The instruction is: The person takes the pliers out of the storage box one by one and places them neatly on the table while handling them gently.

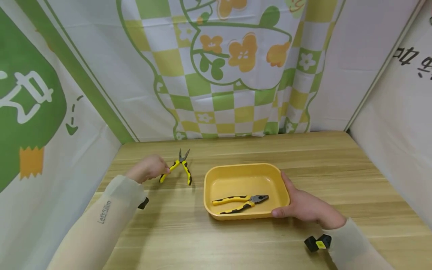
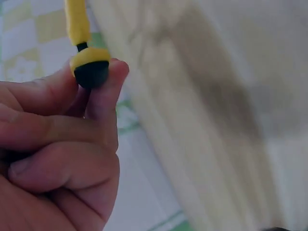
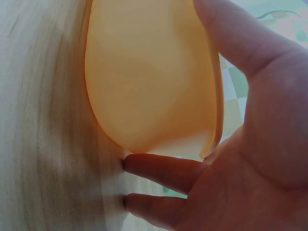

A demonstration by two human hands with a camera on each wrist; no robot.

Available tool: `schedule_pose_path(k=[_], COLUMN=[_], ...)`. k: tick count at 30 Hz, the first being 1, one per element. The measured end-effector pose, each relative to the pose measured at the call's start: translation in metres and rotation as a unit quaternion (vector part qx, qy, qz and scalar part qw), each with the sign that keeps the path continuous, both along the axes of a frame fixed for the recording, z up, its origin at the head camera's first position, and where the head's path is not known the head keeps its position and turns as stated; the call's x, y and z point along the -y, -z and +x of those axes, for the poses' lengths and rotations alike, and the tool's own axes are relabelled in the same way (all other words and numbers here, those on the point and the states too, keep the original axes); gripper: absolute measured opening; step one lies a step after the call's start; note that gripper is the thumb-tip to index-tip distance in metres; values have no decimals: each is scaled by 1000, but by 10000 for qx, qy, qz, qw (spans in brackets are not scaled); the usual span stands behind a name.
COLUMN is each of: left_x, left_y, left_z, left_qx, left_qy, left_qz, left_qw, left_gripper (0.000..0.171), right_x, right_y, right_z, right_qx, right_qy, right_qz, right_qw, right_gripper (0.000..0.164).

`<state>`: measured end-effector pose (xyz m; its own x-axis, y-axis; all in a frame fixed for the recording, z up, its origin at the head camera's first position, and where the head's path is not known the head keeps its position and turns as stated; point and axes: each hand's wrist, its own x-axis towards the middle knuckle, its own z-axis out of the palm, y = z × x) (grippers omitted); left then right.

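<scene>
My left hand (image 1: 153,167) pinches the handle end of a pair of long-nose pliers (image 1: 182,160) with yellow and black grips. The pliers' jaws point away and stand spread, as do the handles. In the left wrist view, thumb and fingertip hold the dark-tipped yellow handle (image 2: 91,67) while the other fingers curl in. My right hand (image 1: 305,204) holds the right end of a yellow plastic bin (image 1: 243,216), thumb around the near corner and fingers along the end wall. Inside the bin lie combination pliers (image 1: 241,203), handles to the left and head to the right.
The bin stands on a wood-grain table (image 1: 216,247). Behind the table's far edge hangs a checked, flowered curtain (image 1: 233,108). Printed fabric walls (image 1: 77,112) close in the left and right sides.
</scene>
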<state>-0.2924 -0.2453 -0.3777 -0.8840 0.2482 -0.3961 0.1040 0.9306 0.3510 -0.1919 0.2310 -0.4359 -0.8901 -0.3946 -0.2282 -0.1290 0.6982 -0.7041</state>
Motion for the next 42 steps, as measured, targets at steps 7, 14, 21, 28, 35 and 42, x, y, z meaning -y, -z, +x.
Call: schedule_pose_path(k=[7,14,21,28,35,42], left_x=[20,14,-23,-45,-55,-57], left_y=[31,32,30,31,29,34], left_z=[9,16,27,37,47,60], left_qx=[-472,-277,-380,-491,-872,-1041], left_qy=[457,-374,-1082,-855,-936,-707], left_qz=[-843,-699,-1237,-1320,-1299,-1564], left_qw=[9943,9965,9857,9863,9832,9796], left_gripper=[23,36,76,46,34,23], right_x=[-1,-1,-1,-1,-1,-1], right_y=[1,2,1,0,-1,-1], right_z=[1,0,-1,-1,-1,0], right_qx=[55,66,13,-29,4,27], right_qy=[41,40,21,-33,-31,-39], right_qz=[32,11,24,-6,-24,-57], right_qw=[10000,10000,10000,10000,10000,10000], right_gripper=[134,134,134,134,135,135])
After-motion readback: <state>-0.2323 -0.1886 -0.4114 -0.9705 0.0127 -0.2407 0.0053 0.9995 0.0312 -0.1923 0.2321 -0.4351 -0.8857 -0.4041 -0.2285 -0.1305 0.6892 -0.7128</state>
